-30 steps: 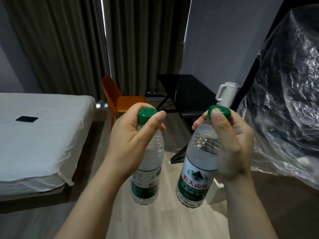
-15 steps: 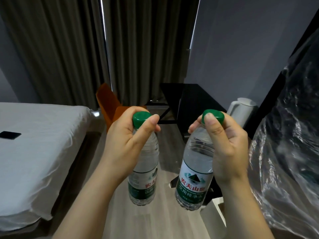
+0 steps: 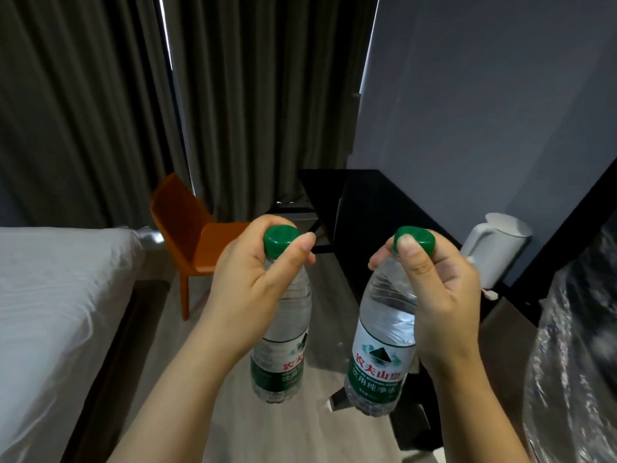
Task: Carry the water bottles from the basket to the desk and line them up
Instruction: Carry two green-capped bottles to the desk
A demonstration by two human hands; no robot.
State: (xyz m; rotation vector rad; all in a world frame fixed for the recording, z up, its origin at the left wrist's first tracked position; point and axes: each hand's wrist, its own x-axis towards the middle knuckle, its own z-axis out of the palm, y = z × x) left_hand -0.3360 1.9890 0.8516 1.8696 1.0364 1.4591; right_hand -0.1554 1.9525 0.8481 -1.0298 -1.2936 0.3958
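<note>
My left hand (image 3: pixel 247 285) pinches one bottle (image 3: pixel 283 339) at its cap, my right hand (image 3: pixel 440 295) the other bottle (image 3: pixel 384 342) likewise; both hang in the air, short of the desk (image 3: pixel 377 202). They look full, so heavy and swingy. I'd judge the thin, slick walls want a grip lower down when setting them upright.

- A water bottle (image 3: pixel 283 345) is gripped round its neck, just under the green cap, by the left hand (image 3: pixel 253 292).
- A second bottle (image 3: pixel 384 342) is held the same way by the right hand (image 3: pixel 437 295).
- Both bottles are held in the air above the pale floor (image 3: pixel 300 436), apart from each other.
- A black desk (image 3: pixel 367 198), a white kettle (image 3: pixel 494 248), an orange chair (image 3: pixel 193 228) and a bed (image 3: pixel 60 295) are seen beyond.
</note>
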